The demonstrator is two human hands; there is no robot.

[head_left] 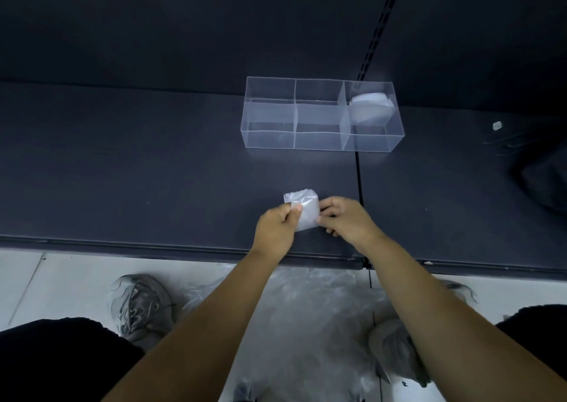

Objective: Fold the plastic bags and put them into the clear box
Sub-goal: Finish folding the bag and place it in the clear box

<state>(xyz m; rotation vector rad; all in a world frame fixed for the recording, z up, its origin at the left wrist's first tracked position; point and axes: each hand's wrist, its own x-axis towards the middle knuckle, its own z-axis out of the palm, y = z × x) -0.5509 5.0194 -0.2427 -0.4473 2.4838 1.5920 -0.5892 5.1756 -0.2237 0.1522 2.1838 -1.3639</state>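
Observation:
A small folded plastic bag (pixel 303 210), whitish and translucent, is held just above the dark shelf near its front edge. My left hand (pixel 276 231) pinches its left side between thumb and fingers. My right hand (pixel 345 219) grips its right side with curled fingers. Farther back stands the clear box (pixel 270 138), long, with three compartments. A folded plastic bag (pixel 371 108) lies in the right compartment; the left and middle compartments hold nothing.
Several loose plastic bags (pixel 306 315) lie on the pale floor below the shelf, between two grey shoes (pixel 138 306). A dark bag (pixel 543 180) sits at the shelf's right edge, and a small white scrap (pixel 496 125) lies behind it.

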